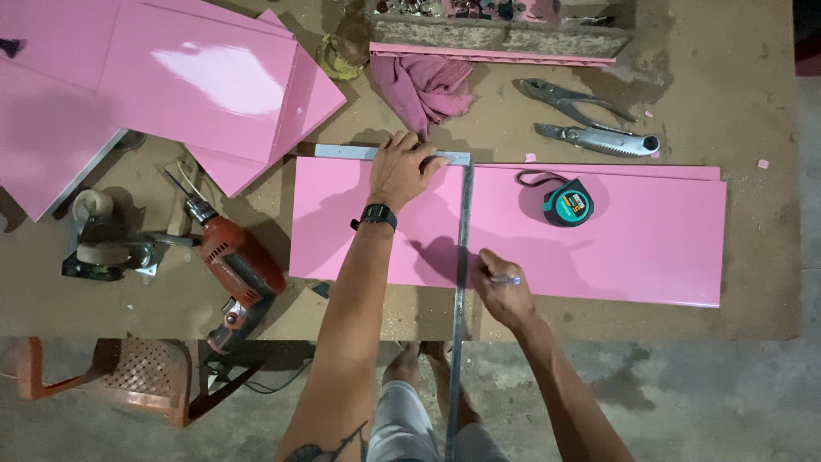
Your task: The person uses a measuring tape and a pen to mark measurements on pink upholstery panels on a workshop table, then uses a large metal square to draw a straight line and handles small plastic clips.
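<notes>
Two hands work a metal T-square [463, 248] laid across a long pink panel [599, 239] on the brown surface [753, 103]. The left hand [404, 171] lies flat, its grip spread, pressing the square's head against the panel's far edge; the right hand [503, 295] has its grip pinched on a pen [506, 279] held just beside the blade, near the panel's near edge. To mark well, the head should stay seated flush along the far edge under steady downward pressure, and the pen tip should ride against the blade without pushing it sideways. The panel lies at the centre of the surface, its long axis running left to right; the square's blade crosses it at a right angle, pointing toward the person and overhanging the near edge of the surface. A teal tape measure [568, 204] rests on the panel right of the blade. Pliers [569, 101] and a utility knife [599, 140] lie beyond it, a pink rag [423, 85] near the left hand, a red power drill [235, 265] to the left.
</notes>
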